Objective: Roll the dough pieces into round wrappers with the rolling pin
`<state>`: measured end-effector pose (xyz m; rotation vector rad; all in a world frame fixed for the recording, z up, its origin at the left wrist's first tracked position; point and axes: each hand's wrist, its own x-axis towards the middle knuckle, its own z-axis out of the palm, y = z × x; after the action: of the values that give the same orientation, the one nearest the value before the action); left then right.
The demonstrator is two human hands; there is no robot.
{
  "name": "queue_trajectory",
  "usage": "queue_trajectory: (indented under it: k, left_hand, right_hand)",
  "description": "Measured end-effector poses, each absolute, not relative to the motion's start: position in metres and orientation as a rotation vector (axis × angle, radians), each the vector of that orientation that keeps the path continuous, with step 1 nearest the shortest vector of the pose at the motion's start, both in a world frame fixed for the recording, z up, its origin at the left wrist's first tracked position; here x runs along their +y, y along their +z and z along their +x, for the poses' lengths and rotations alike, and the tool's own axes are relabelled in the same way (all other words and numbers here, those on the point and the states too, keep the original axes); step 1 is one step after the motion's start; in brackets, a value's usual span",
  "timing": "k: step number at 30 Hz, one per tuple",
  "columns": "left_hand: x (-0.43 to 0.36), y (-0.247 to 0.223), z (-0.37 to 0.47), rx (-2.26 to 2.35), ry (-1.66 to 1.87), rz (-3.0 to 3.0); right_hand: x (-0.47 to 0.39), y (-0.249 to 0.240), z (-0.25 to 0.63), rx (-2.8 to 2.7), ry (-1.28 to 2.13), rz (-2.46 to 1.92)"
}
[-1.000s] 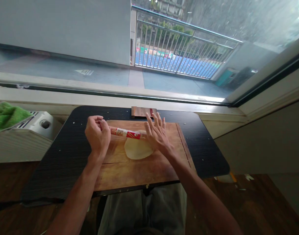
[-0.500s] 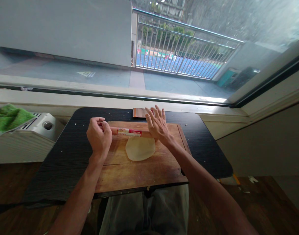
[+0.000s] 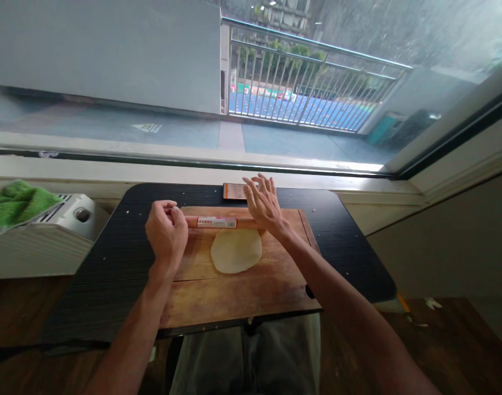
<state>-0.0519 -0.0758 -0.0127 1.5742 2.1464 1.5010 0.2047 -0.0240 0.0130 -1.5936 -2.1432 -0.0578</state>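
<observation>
A wooden rolling pin [image 3: 216,222] with a red and white label lies crosswise near the far side of a wooden board [image 3: 234,299]. Just on the near side of the pin, a flat, roundish sheet of dough [image 3: 236,251] rests on the board. My left hand [image 3: 167,230] is curled at the pin's left end, thumb and fingers closed round it. At the right end, my right hand [image 3: 264,204] lies with its palm on the pin, its fingers spread and pointing forward over the board's far edge.
The board sits on a black table [image 3: 337,236]. A phone [image 3: 233,191] lies at the table's far edge, by the window sill. To the left, a green cloth [image 3: 22,203] rests on a white heater [image 3: 75,216]. Outside the window stands a metal railing.
The pin has turned a little, so its label shows a different side. The fingers of my right hand have shifted slightly. The whole view has tilted slightly.
</observation>
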Motion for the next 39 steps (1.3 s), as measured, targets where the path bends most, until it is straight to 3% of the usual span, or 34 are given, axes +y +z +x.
queue_trajectory:
  k: [14, 31, 39]
  left_hand:
    - [-0.073, -0.017, -0.055, 2.182, 1.419, 1.678]
    - [-0.095, -0.009, -0.065, 2.324, 0.763, 1.995]
    - [-0.141, -0.009, -0.069, 2.229, 0.703, 2.175]
  right_hand:
    - [-0.016, 0.014, 0.203, -2.122, -0.076, -1.550]
    - [-0.044, 0.014, 0.201, -2.353, -0.035, -1.388]
    - [-0.098, 0.001, 0.209, -2.399, 0.034, -1.428]
